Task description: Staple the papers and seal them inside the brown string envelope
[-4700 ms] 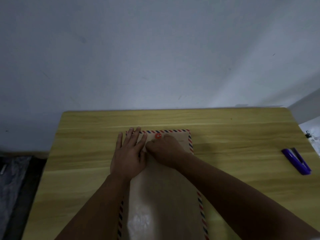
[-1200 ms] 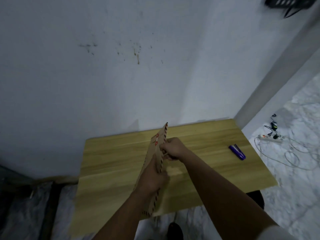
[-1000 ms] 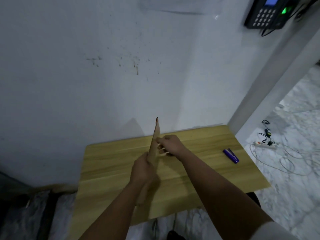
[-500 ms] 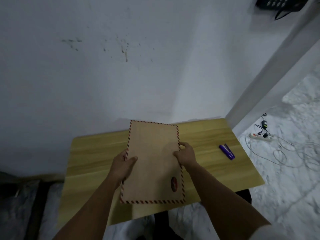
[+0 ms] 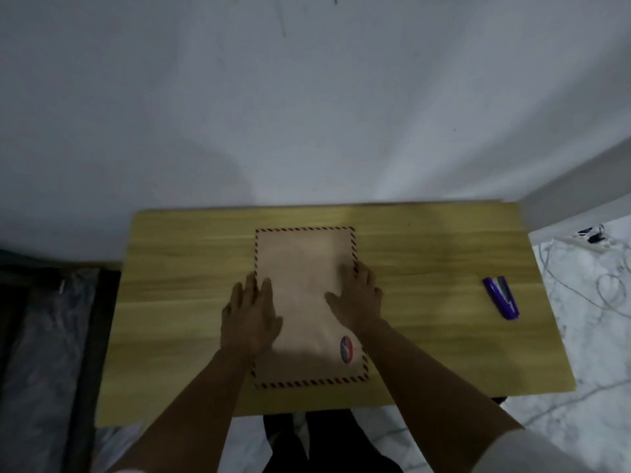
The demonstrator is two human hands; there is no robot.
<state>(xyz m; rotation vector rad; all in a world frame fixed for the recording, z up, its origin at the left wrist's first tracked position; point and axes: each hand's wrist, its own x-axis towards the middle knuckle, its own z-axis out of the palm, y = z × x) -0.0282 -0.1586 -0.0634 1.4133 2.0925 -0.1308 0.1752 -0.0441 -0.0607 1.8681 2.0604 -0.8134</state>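
The brown envelope with a red-and-dark striped border lies flat in the middle of the wooden table, its plain side up and a round red sticker near its lower right corner. My left hand rests flat on the envelope's left edge, fingers straight. On the right edge lies my right hand, fingers spread and flat. The papers are not visible. A purple stapler lies far to the right on the table, away from both hands.
A white wall stands just behind the table's far edge. To the right, on the marble floor, lie a power strip and loose cables. Dark plastic sheeting covers the floor at the left.
The envelope, held upright and turned over in the air by both hands, now lies flat on the table. Both hands have gone from gripping its edges to lying flat on it.
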